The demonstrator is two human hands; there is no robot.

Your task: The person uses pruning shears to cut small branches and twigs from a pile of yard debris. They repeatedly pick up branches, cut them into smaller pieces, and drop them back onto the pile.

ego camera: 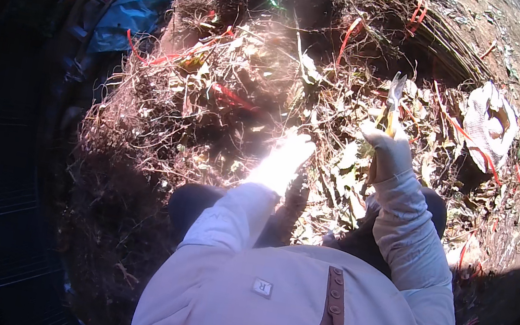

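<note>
My right hand (pixel 390 146), in a light glove or pale in the sun, is closed around the yellow handles of pruning shears (pixel 395 95), whose metal blades point away from me. To its left, my left hand (pixel 293 150) reaches over a heap of dry roots, stems and leaves (pixel 254 78). Glare washes that hand out, so whether its fingers hold a stem cannot be told. Dry leaves and stems (pixel 342 172) lie between my two arms, in front of my knees.
A bundle of thin stems (pixel 457 51) lies at the upper right, above a whitish woven sack or cloth (pixel 488 124). Red plastic ties (pixel 348 40) are scattered through the heap. Blue plastic sheeting (pixel 136 5) and wooden handles (pixel 110 5) are at the upper left.
</note>
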